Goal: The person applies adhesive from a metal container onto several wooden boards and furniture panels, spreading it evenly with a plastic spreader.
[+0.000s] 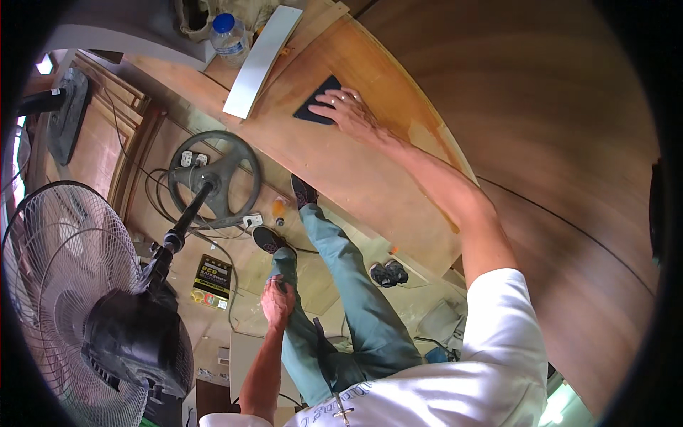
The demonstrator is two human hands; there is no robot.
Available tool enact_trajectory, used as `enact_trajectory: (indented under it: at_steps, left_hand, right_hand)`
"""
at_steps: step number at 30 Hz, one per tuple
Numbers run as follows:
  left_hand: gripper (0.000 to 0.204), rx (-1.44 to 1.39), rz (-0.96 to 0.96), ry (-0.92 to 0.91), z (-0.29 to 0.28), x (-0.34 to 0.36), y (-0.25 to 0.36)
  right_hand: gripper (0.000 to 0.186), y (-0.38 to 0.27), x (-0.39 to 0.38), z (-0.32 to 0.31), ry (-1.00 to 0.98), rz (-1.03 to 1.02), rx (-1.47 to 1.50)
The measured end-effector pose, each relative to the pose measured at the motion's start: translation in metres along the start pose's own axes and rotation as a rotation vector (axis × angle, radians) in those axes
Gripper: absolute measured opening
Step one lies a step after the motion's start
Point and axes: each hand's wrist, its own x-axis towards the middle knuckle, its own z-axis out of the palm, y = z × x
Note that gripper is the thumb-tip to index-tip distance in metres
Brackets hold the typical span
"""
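A curved wooden panel [313, 153] lies in front of me, with orange-brown patches toward its far edge. On it is a dark, flat, angular sheet that looks like sandpaper [309, 112]. My right hand [350, 114] rests on this sheet, palm down, with the fingers spread over its right side; a ring shows on one finger. My left hand [276, 304] lies at my left knee with its fingers curled. A small dark patch shows by those fingers, and I cannot make out whether it is something held.
A white strip [263, 60] and a blue-capped plastic bottle [230, 41] sit at the panel's far left. A standing fan [78, 285] with a round base [245, 167] is on my left, among cables. A black-and-yellow box [212, 279] and dark shoes [388, 273] lie on the floor.
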Motion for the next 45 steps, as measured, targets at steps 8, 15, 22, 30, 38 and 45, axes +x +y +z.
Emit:
enact_trajectory:
  at_steps: [8,15,22,30,38,45]
  left_hand:
    - [0.036,-0.063,0.012,-0.045,0.002,-0.004,0.000]
    - [0.037,-0.069,-0.030,-0.031,-0.002,-0.010,-0.011]
    - [0.037,-0.071,0.006,-0.080,0.011,-0.010,-0.012]
    - [0.034,-0.064,0.033,-0.013,0.011,-0.005,-0.024]
    - [0.036,-0.071,0.043,0.021,0.015,-0.009,-0.025]
    - [0.036,-0.076,0.030,0.030,0.020,-0.009,-0.021]
  right_hand:
    - [0.044,0.040,-0.074,-0.062,0.099,0.731,-0.093]
    - [0.041,0.000,-0.147,-0.054,-0.046,1.112,-0.094]
    - [0.043,0.000,-0.119,0.008,-0.130,1.388,0.018]
    - [0.034,-0.067,0.077,0.008,0.015,0.977,0.078]
    - [0.055,-0.028,0.049,-0.021,0.013,0.077,0.036]
    - [0.050,-0.013,0.085,0.022,0.202,-0.151,-0.118]
